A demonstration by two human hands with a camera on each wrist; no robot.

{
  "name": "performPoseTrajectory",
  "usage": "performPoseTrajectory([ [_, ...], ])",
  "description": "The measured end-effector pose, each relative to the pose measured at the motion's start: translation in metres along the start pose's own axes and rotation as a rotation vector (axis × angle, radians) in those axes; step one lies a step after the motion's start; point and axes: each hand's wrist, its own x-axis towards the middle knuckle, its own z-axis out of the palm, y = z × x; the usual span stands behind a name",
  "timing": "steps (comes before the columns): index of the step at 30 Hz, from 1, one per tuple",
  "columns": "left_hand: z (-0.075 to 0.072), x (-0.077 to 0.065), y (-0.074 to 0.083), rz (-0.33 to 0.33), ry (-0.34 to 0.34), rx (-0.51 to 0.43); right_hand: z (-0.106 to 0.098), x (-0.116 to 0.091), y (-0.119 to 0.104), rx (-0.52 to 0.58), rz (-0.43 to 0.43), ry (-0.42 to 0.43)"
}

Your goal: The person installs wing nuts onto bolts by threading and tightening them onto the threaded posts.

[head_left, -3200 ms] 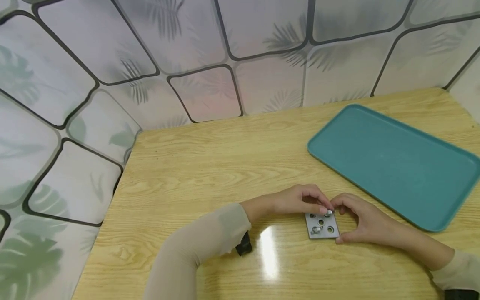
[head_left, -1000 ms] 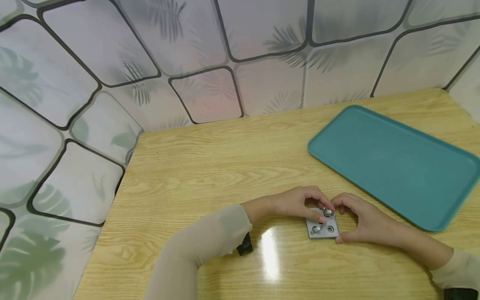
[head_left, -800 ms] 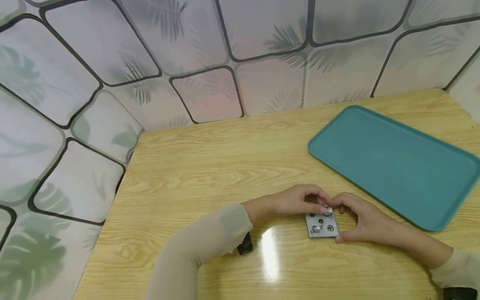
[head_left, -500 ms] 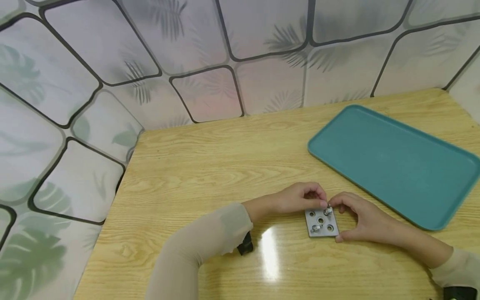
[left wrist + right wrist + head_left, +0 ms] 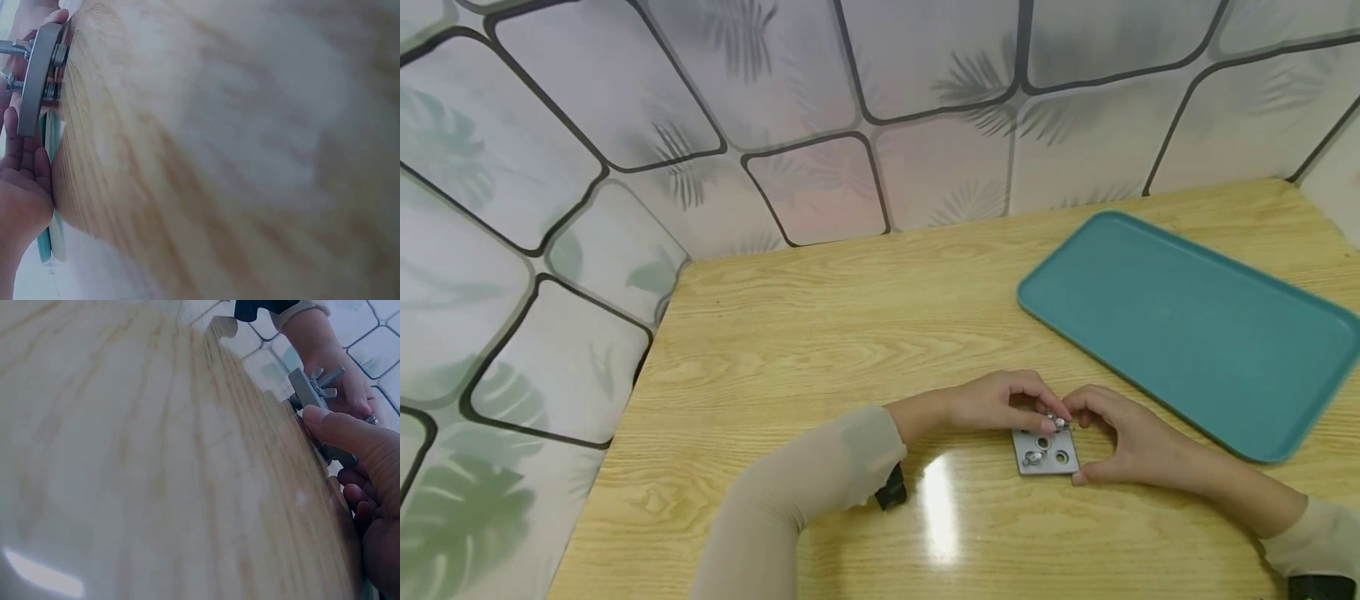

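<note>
A small square metal plate [image 5: 1028,446] with several holes lies near the front of the table, wing nuts on bolts standing up from it. My left hand [image 5: 992,402] reaches over its far side, thumb and index finger about the wing nut [image 5: 1060,423] at the far right corner. Another wing nut [image 5: 1034,458] sits by the near left corner. On the right, my right hand [image 5: 1120,433] grips the plate's edge, thumb at the near corner and fingers at the far one. In the left wrist view, bolt heads [image 5: 60,55] show under the plate.
A teal tray [image 5: 1187,333] lies at an angle on the right of the wooden table [image 5: 820,333]. Patterned wall covering [image 5: 940,167] rises behind and to the left of it. A black wrist strap [image 5: 891,489] shows below the left sleeve.
My left fingers shift away from the far corner wing nut and back onto it, and that nut stands at a different angle. The right hand and plate barely move.
</note>
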Motion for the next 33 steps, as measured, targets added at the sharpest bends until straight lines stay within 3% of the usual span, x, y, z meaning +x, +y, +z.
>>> performPoseTrajectory([
  [5, 0.0018, 0.0018, 0.0001, -0.067, 0.089, -0.102, 0.0003, 0.0005, -0.0001, 0.013, -0.016, 0.013],
  [9, 0.0029, 0.0017, -0.0002, -0.097, 0.133, -0.132, 0.0008, 0.0007, 0.0005, 0.024, -0.026, 0.015],
  [18, 0.0021, 0.0000, -0.0015, -0.082, 0.106, -0.107, 0.0015, 0.0006, 0.0015, 0.001, -0.034, 0.020],
  [27, -0.0001, -0.0001, -0.0011, -0.002, 0.000, 0.020, 0.0000, 0.0002, -0.0004, 0.000, -0.011, 0.009],
  [33, 0.0000, 0.0005, -0.0020, -0.013, 0.034, 0.006, 0.0005, 0.0004, 0.0006, 0.005, -0.028, 0.014],
])
